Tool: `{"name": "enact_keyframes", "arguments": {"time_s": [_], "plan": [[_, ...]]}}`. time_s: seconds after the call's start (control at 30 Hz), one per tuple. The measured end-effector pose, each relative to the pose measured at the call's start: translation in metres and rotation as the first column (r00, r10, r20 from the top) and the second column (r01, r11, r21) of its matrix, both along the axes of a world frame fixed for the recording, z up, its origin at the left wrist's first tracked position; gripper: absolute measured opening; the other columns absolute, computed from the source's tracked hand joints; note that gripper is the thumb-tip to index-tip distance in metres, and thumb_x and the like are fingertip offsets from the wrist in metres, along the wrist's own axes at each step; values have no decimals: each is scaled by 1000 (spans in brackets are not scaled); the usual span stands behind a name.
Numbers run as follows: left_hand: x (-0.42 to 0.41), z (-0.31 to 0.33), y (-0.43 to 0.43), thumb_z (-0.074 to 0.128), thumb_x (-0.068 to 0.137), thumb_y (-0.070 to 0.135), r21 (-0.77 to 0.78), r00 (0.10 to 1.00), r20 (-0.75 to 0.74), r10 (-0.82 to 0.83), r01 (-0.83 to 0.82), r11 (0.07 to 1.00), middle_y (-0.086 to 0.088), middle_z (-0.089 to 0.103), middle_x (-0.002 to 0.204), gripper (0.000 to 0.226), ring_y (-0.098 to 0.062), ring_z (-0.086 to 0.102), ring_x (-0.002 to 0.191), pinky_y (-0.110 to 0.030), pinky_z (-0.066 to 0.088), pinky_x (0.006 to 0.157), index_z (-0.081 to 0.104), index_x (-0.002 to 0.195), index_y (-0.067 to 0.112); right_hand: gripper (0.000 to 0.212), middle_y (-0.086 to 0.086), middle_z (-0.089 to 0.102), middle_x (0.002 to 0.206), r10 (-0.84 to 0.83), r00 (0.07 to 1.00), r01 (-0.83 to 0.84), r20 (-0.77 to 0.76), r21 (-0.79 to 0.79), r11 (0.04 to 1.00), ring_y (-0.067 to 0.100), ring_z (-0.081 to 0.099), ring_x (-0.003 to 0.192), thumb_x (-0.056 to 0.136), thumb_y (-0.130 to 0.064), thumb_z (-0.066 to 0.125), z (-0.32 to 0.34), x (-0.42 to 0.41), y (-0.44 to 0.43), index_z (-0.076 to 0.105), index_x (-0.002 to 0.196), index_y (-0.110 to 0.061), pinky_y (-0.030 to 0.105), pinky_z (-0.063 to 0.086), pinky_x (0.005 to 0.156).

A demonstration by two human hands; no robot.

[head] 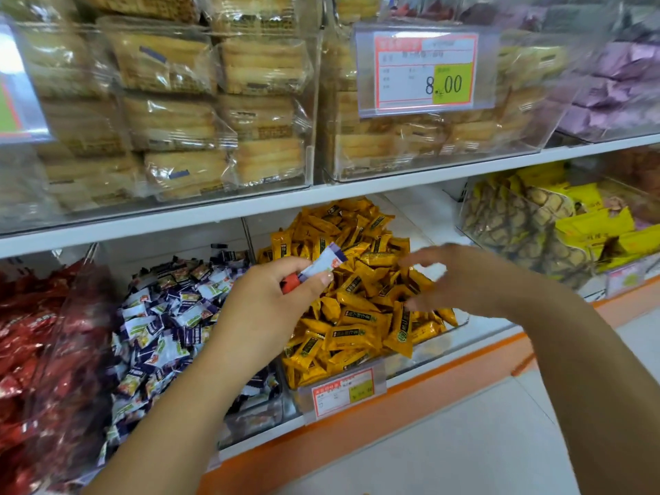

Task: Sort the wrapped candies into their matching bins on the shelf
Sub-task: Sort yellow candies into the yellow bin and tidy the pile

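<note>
My left hand (271, 301) pinches a white-and-purple wrapped candy (323, 261) above the bin of yellow candies (357, 316), with a red wrapper (290, 282) also showing inside its curled fingers. To the left lies the bin of white-and-purple candies (168, 316), and further left the bin of red candies (32, 334). My right hand (453, 276) hovers over the right part of the yellow pile, fingers spread and slightly blurred, holding nothing that I can see.
A clear-fronted upper shelf (321, 198) holds packs of wrapped cakes (178, 112) and a price tag (425, 71). Yellow snack packs (571, 223) fill a bin at right. An orange shelf edge (393, 416) runs along the bottom, with pale floor (464, 455) below.
</note>
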State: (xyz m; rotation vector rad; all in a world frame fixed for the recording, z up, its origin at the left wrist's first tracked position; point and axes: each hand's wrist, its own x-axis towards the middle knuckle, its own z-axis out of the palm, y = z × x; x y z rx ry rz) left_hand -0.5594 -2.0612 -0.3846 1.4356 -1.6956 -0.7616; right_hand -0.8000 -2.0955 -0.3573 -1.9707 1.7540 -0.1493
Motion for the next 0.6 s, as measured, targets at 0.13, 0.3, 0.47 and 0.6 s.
{"name": "enact_keyframes", "arguments": {"time_s": [0.13, 0.3, 0.47, 0.6], "plan": [[10, -3, -3, 56, 89, 46, -14, 993, 84, 84, -83, 996, -2, 52, 59, 17, -8, 42, 46, -18, 29, 44, 67, 90, 33, 93, 1, 44, 137, 116, 966, -105, -229, 60, 993, 21, 42, 123, 69, -55, 76, -34, 3, 1, 25, 146, -44, 29, 40, 96], [14, -6, -5, 54, 89, 48, 23, 987, 114, 114, -117, 993, -10, 59, 70, 18, -7, 42, 46, -21, 32, 47, 65, 92, 34, 65, 4, 53, 125, 37, 987, -80, -156, -279, 957, 29, 48, 109, 81, -25, 67, -76, 17, -17, 41, 139, -36, 30, 41, 82], [14, -6, -5, 55, 87, 49, 61, 991, 105, 79, -86, 994, -10, 54, 66, 16, -6, 38, 43, -24, 30, 46, 64, 87, 36, 46, 0, 65, 110, -97, 932, 177, 349, -206, 962, 19, 61, 99, 76, -24, 78, -70, 18, -41, 62, 119, -24, 27, 48, 79], [11, -1, -3, 57, 87, 47, 71, 989, 107, 100, -108, 992, -10, 61, 75, 9, -10, 46, 51, -29, 34, 53, 61, 80, 42, 74, 2, 56, 127, -202, 775, 142, 598, 148, 979, 18, 61, 105, 75, -12, 80, -37, 6, -40, 46, 139, -28, 31, 53, 87]]}}
